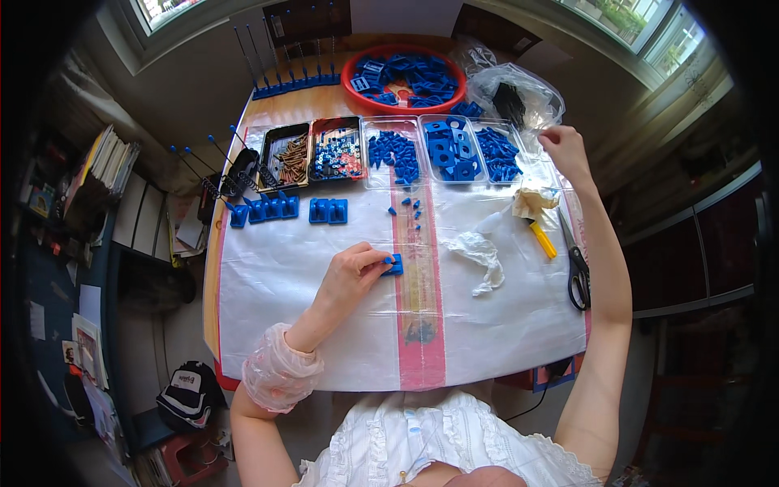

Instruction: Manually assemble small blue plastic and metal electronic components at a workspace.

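White plastic sheeting with a pink stripe down the middle covers most of the wooden desk. At the far edge sits a round red basin heaped with blue plastic parts, and beside it a crumpled clear bag. In front of these runs a row of shallow trays: one of brown pieces, one of mixed small bits, three of blue parts. A line of assembled blue blocks lies just below the trays (some carry thin upright rods). To the right lie black scissors, a yellow-handled tool and a wad of white tissue. The left hand rests on the sheeting near the middle, fingers pinched narrow around a small blue piece that touches the pink stripe. The right hand is stretched out to the far right tray's corner, fingers curled at the clear plastic; whether it grips anything I cannot tell
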`<state>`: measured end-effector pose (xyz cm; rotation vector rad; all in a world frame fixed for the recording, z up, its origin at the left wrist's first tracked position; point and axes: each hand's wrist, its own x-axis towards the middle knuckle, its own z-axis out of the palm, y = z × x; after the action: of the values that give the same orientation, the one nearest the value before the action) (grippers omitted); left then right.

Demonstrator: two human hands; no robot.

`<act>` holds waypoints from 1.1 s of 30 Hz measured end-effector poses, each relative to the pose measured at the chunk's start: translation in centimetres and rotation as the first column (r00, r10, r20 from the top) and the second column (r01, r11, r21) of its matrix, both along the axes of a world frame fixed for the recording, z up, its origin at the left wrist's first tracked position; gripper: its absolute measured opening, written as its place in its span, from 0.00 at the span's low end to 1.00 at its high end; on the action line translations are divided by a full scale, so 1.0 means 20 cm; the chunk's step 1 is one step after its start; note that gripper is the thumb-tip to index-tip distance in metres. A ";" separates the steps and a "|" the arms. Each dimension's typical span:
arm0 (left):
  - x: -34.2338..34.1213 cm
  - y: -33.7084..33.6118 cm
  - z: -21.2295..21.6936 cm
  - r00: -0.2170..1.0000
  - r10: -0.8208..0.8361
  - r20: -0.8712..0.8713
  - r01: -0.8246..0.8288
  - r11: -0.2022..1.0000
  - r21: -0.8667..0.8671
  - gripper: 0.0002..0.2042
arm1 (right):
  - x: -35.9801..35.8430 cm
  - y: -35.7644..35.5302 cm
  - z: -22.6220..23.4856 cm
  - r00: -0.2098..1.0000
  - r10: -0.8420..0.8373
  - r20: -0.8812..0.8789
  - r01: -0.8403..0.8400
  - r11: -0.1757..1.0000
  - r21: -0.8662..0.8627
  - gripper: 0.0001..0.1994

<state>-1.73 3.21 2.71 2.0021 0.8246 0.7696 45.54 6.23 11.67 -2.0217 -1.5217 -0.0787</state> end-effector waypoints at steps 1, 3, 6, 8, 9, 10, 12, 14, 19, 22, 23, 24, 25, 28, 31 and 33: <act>-0.01 0.00 -0.01 1.000 0.004 0.001 -0.004 1.000 0.012 0.06 | 0.07 0.13 -0.06 0.998 -0.030 0.051 0.029 0.999 0.017 0.09; -0.03 0.00 -0.01 1.000 0.019 0.017 -0.019 1.000 0.022 0.06 | 0.12 0.36 -0.13 0.992 -0.071 0.109 0.068 0.997 0.025 0.09; 0.00 0.01 0.01 1.000 -0.008 0.022 0.007 1.000 0.025 0.06 | 0.27 0.53 -0.23 0.964 -0.163 0.211 0.163 0.986 0.019 0.10; 0.01 0.01 -0.01 0.999 -0.019 0.051 0.017 0.999 0.035 0.06 | 0.31 0.61 -0.29 0.951 -0.251 0.179 0.256 0.967 -0.010 0.10; 0.00 0.01 -0.01 0.999 -0.012 0.045 0.011 1.000 0.026 0.06 | 0.29 0.65 -0.31 0.946 -0.278 0.167 0.288 0.957 -0.037 0.11; -0.01 0.00 -0.01 0.999 -0.008 0.040 0.007 1.000 0.018 0.06 | 0.28 0.69 -0.32 0.939 -0.307 0.157 0.320 0.945 -0.064 0.12; -0.02 0.00 0.00 1.000 -0.012 0.024 0.012 1.000 0.008 0.07 | 0.28 0.72 -0.36 0.923 -0.355 0.152 0.364 0.931 -0.034 0.10; -0.02 0.01 0.00 0.999 -0.019 0.037 0.019 1.000 -0.007 0.06 | 0.32 0.74 -0.37 0.919 -0.361 0.159 0.373 0.926 -0.057 0.11; -0.04 0.01 0.00 0.999 -0.027 0.019 0.027 0.999 -0.029 0.06 | 0.34 0.77 -0.26 0.932 -0.338 0.128 0.351 0.930 -0.104 0.14; -0.02 0.01 0.00 0.999 -0.041 0.019 0.042 0.999 -0.024 0.06 | 0.41 0.72 -0.12 0.941 -0.317 0.118 0.328 0.940 -0.090 0.12; -0.01 0.02 0.01 0.998 -0.054 0.020 0.055 0.998 -0.025 0.06 | 0.45 0.67 -0.06 0.949 -0.309 0.062 0.315 0.940 -0.129 0.11; -0.02 0.02 0.01 0.999 -0.049 0.007 0.049 0.998 -0.031 0.06 | 0.43 0.64 -0.01 0.959 -0.284 -0.008 0.279 0.944 -0.175 0.10; -0.03 0.02 0.01 0.999 -0.040 0.008 0.040 0.999 -0.028 0.06 | 0.40 0.61 0.05 0.962 -0.260 -0.078 0.238 0.946 -0.219 0.10; -0.02 0.01 0.01 0.999 -0.041 0.034 0.042 0.999 -0.028 0.06 | 0.45 0.37 0.16 0.976 -0.146 -0.160 0.100 0.959 -0.267 0.10; -0.05 0.00 0.00 0.999 -0.011 0.030 0.012 0.998 -0.060 0.06 | 0.22 0.02 0.22 0.912 -0.003 -0.410 -0.094 0.972 -0.215 0.06; -0.05 0.00 -0.01 0.999 -0.003 0.050 0.007 0.996 -0.092 0.06 | 0.02 -0.28 0.29 0.822 0.036 -0.568 -0.100 0.992 -0.083 0.08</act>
<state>-2.82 3.13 2.54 1.8952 0.8112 0.7621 45.92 0.58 17.41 -1.8354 -1.2215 0.6007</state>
